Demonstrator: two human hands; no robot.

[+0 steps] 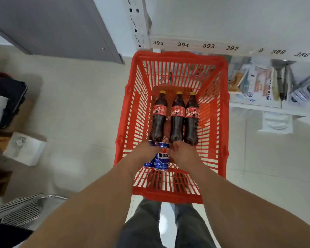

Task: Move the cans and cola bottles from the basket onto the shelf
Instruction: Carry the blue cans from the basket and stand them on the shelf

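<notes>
A red plastic basket (pixel 220 122) stands on the floor below me. Three cola bottles with yellow caps lie side by side in it: left (pixel 158 119), middle (pixel 177 119) and right (pixel 192 120). Blue cans lie at the near end. My left hand (pixel 145 151) is curled over the left blue can (pixel 147 164). A second blue can (pixel 162 159) shows between my hands. My right hand (pixel 180 152) reaches down beside that can with curled fingers; what it holds is hidden. The white shelf (pixel 195 44) with number labels is beyond the basket.
A lower shelf level (pixel 258 104) to the right holds packets and tools. A grey door (pixel 61 24) is at the far left. Boxes and a white carton (pixel 25 149) sit on the floor to the left. My legs (pixel 147 226) stand just behind the basket.
</notes>
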